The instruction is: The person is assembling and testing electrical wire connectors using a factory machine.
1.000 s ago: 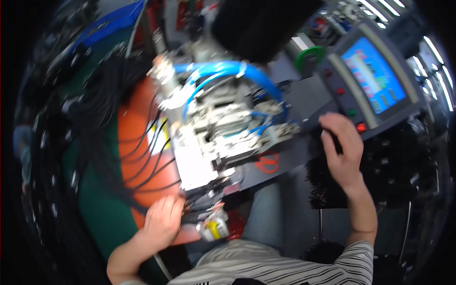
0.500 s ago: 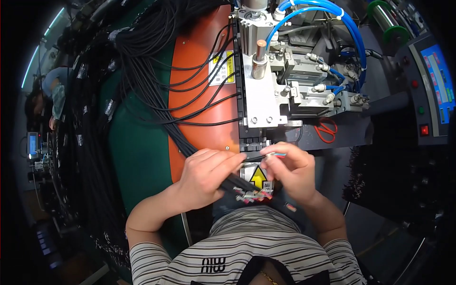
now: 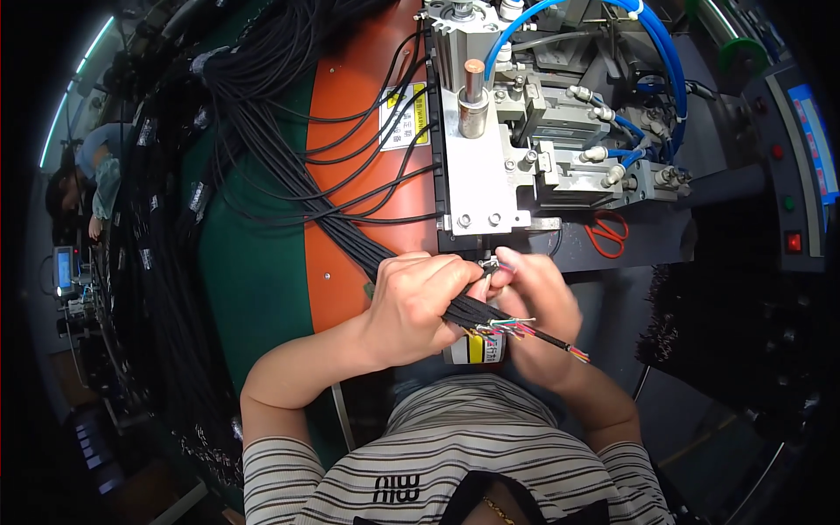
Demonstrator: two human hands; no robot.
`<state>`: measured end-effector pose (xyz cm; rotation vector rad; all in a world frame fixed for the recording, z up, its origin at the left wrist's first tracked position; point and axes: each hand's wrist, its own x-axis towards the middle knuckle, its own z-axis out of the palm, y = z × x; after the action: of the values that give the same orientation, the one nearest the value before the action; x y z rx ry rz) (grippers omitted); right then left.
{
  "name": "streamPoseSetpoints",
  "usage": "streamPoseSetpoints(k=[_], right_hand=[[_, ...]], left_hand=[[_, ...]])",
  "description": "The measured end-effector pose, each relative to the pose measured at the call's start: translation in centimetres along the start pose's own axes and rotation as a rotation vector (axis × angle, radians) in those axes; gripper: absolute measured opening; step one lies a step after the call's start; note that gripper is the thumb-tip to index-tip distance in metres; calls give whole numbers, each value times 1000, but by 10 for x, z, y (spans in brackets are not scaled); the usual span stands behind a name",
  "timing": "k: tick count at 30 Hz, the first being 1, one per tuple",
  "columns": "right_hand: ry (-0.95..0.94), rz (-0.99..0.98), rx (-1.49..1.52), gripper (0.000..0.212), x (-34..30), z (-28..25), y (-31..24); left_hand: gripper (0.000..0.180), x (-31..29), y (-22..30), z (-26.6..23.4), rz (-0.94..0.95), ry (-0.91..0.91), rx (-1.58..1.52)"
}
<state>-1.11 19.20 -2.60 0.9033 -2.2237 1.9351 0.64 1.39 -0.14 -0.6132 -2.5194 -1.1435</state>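
My left hand (image 3: 416, 302) is closed round a bundle of thin black cables (image 3: 354, 245) that comes down from the upper left. Below its fingers the stripped cable ends (image 3: 512, 327) fan out with coloured wires, and one cable end (image 3: 575, 353) sticks out farther to the right. My right hand (image 3: 542, 311) pinches the end of a cable with fine wires close to my left fingertips, just below the machine's front edge. Its outer fingers are blurred. A metal press-like machine (image 3: 477, 179) stands right beyond both hands, with several black cables (image 3: 372, 188) running into its left side.
Blue air hoses (image 3: 675, 87) curve over metal cylinders on the machine. Red-handled scissors (image 3: 607, 234) lie on the grey surface to the right. A control panel with a screen (image 3: 809, 144) stands at far right. Another person (image 3: 101, 171) works at far left.
My left hand has moved a little right with the bundle, and the stripped ends have swung up and right. My right fingers have shifted slightly upward, and the view has moved a little.
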Motion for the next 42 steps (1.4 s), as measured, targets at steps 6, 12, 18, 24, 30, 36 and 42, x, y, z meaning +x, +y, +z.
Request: streamPoseSetpoints(k=[6, 12, 18, 24, 30, 36, 42], right_hand=[[-4, 148, 100, 26, 7, -11, 2], [-113, 505, 623, 19, 17, -23, 10], [-122, 500, 570, 16, 17, -28, 14], [-142, 245, 15, 7, 23, -29, 6], [-280, -97, -693, 8, 32, -30, 1], [-222, -50, -574, 7, 24, -25, 12], [-190, -50, -527, 7, 20, -22, 15]], left_hand=[[22, -3, -2, 1, -17, 3, 21], [13, 2, -6, 5, 66, 31, -26], [16, 1, -5, 4, 95, -18, 62], [31, -1, 0, 3, 252, -109, 387], [40, -2, 4, 1, 157, -160, 415], [39, -6, 1, -1, 24, -187, 265], [41, -8, -1, -2, -3, -207, 254]])
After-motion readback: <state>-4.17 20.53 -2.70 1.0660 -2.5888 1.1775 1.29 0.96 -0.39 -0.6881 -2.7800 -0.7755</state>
